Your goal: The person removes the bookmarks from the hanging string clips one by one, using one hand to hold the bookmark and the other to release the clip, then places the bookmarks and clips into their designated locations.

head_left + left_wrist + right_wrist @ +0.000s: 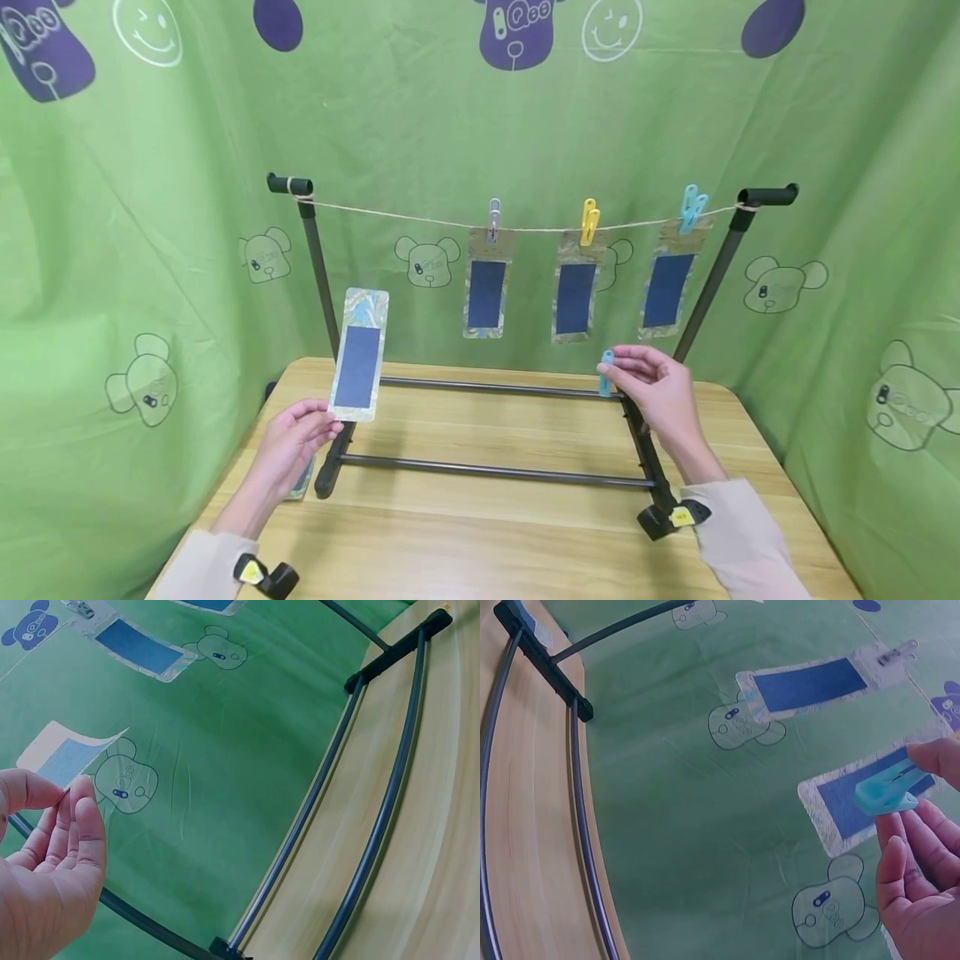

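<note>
My left hand (pixel 292 437) pinches the bottom edge of a long card (pixel 359 354) with a dark blue panel and holds it upright above the table's left side; the left wrist view shows that card (pixel 64 754) at my fingertips (pixel 79 799). My right hand (pixel 654 390) pinches a light blue clothespin (pixel 606 372) over the rack's right end, and the clothespin (pixel 886 791) is clear in the right wrist view. Three similar cards hang from a string (pixel 390 214): one on a grey pin (pixel 494 218), one on a yellow pin (pixel 589 221), one on a blue pin (pixel 692 207).
A black metal rack (pixel 487 471) stands on the wooden table (pixel 480 542), its two posts carrying the string. Another card (pixel 302 483) lies flat on the table under my left hand. Green printed cloth (pixel 150 250) closes in the back and both sides.
</note>
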Motion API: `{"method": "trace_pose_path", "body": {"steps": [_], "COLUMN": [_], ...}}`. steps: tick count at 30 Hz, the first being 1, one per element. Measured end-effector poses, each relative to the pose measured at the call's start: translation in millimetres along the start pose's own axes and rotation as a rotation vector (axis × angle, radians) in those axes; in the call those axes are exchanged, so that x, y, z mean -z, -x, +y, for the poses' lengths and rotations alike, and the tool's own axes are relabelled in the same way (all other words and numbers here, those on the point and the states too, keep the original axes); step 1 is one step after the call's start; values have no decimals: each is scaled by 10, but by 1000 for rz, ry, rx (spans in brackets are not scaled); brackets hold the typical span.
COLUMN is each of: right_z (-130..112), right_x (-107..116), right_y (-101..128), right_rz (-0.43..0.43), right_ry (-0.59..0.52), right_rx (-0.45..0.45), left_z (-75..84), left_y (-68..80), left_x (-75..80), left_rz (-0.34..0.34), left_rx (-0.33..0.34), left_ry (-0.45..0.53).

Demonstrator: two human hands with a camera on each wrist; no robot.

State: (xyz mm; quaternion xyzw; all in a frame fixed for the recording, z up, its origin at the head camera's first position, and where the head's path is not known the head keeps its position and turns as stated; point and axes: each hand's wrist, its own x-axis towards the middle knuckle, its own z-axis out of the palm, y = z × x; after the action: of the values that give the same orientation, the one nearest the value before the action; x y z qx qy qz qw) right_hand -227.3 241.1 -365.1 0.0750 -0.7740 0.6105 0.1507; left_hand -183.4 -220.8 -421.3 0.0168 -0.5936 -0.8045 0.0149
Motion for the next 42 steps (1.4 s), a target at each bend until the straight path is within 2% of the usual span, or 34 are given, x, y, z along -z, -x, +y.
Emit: {"method": "trace_pose_path", "body": {"steps": [12, 20, 29, 42], "right_z": [125, 229, 345, 429], "right_x": [165, 254, 362, 519], "right_y": [102, 160, 247, 342], "right_rz": [30, 59, 103, 151], "right_ry": [-46, -12, -23, -132], "right_rx": [-42, -70, -75, -88], "left_z": [-19, -36, -60, -73], "left_y": [56, 67, 103, 186], "left_x": [54, 98, 165, 288], "left_rz": [22, 36, 50, 66], "left_rx": [21, 14, 22, 20], "left_ry": [-8, 18, 9, -11]}}
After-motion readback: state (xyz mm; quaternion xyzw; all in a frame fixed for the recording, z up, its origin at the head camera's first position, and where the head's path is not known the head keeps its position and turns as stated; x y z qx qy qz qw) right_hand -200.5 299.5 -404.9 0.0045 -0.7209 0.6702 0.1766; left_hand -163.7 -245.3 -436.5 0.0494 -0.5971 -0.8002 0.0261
